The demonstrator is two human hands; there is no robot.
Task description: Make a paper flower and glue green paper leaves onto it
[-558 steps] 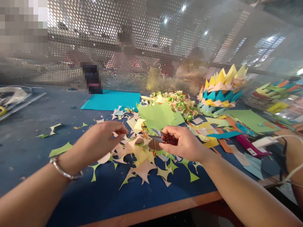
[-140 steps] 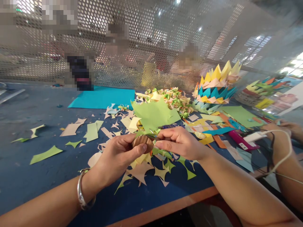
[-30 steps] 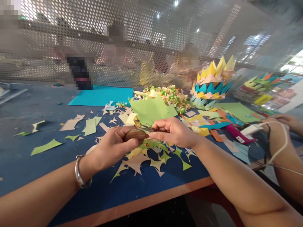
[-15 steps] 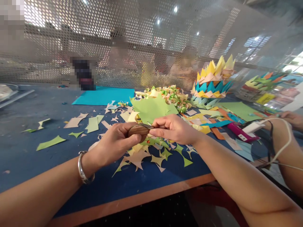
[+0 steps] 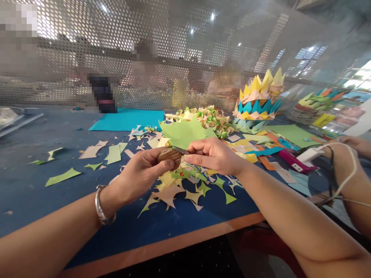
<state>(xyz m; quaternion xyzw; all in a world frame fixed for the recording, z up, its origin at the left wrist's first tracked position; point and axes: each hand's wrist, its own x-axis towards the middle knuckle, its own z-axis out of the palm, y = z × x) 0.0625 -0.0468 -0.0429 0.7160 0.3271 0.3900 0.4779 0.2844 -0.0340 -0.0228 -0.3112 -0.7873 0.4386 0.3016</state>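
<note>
My left hand [image 5: 147, 168] is closed round a small brown wood-grained piece [image 5: 170, 154] with a rounded edge, its thumb along the near side. Close against it, my right hand [image 5: 216, 156] pinches something at the piece's right end. A thin, dark, shiny strip [image 5: 180, 150] shows between the hands there; its kind cannot be made out. Just behind my fingers lies a cut sheet of light green paper [image 5: 188, 131]. Below the hands, paper scraps [image 5: 169, 195] in green, cream and pale pink are spread on the blue tabletop [image 5: 121, 216].
Behind stands a pile of small folded paper pieces [image 5: 214, 117], with a blue paper sheet [image 5: 127, 119] to its left. A tiered paper model [image 5: 257, 104] rises at back right. A magenta power block [image 5: 297, 161] with a white cable and another person's arm [image 5: 348, 181] are at right.
The brown piece has tilted slightly between my fingers, and the dark strip shows a little more. Both hands stay in nearly the same place; the view has shifted slightly.
</note>
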